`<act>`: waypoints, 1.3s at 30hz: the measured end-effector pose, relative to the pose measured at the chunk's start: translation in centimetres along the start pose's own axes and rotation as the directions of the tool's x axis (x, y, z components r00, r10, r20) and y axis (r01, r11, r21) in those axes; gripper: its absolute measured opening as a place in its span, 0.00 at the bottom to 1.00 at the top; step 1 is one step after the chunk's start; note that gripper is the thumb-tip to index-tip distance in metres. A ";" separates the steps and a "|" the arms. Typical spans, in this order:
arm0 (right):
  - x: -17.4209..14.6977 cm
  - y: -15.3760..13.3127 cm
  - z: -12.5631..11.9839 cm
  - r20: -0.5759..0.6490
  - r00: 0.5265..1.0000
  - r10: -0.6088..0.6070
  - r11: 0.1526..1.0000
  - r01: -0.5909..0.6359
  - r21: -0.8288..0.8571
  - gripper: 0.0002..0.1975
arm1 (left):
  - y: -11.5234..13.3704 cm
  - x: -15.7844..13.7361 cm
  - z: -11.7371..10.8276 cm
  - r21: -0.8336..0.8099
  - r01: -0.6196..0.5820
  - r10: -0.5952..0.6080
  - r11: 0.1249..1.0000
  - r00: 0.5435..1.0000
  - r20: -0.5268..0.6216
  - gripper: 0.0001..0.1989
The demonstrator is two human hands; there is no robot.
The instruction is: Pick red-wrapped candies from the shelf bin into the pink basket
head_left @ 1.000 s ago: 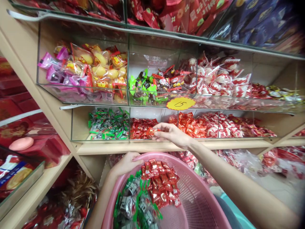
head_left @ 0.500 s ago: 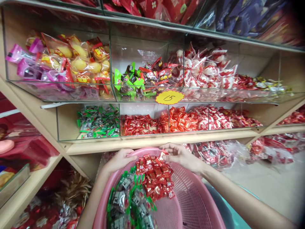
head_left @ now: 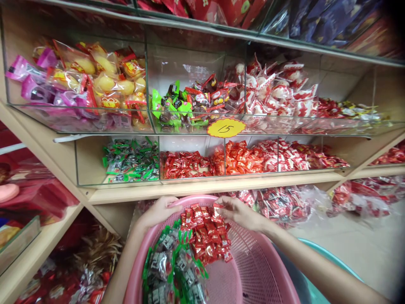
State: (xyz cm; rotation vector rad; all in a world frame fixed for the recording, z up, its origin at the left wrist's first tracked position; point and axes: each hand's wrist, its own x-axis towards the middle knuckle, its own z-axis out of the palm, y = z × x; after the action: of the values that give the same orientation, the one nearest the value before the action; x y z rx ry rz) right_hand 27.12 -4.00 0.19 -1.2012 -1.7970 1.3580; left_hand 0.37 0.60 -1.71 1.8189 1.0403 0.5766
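A pink plastic basket (head_left: 264, 253) with perforated walls stands below the shelves. My left hand (head_left: 160, 210) is closed over its far left rim, thumb on the inner side. Inside, at the far side, lies a heap of red-wrapped candies (head_left: 207, 234). My right hand (head_left: 238, 212) reaches over the far right rim, its fingertips closed on one red-wrapped candy (head_left: 217, 212) at the edge of this heap. Clear packets with green edges (head_left: 167, 264) fill the basket's left side. Part of the right fingertips is hidden.
Clear shelf bins hold green-edged candies (head_left: 131, 160), red candies (head_left: 186, 164) and orange-red ones (head_left: 242, 158). A yellow price tag (head_left: 226, 128) reads 15. Bagged candies (head_left: 281, 204) lie under the shelf ledge (head_left: 202, 188). A teal tub (head_left: 329, 257) stands to the right.
My right hand has lowered slightly, and the red-wrapped candy at its fingertips has turned from tilted to more upright. My left hand stays on the rim.
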 end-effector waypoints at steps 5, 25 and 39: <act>0.7 0.4 0.6 -0.110 0.992 0.068 0.996 -0.060 0.070 0.18 | 0.1 0.0 -0.1 0.007 -0.006 0.006 1.000 1.000 -0.004 0.15; 5.1 3.2 3.3 -0.347 0.932 -0.106 0.982 0.044 -0.183 0.12 | 0.7 -0.3 0.0 -0.003 0.011 -0.011 1.000 0.999 -0.040 0.17; 4.1 2.7 3.6 -0.402 0.890 -0.215 0.918 0.043 -0.395 0.07 | 0.6 -0.4 -0.1 0.005 0.012 -0.012 1.000 0.999 -0.048 0.17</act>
State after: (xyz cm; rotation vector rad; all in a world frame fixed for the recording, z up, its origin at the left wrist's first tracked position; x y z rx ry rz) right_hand 23.19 -1.66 -3.73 -1.4160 -1.8031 0.6022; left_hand 0.40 0.19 -1.09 1.8098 1.0856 0.6138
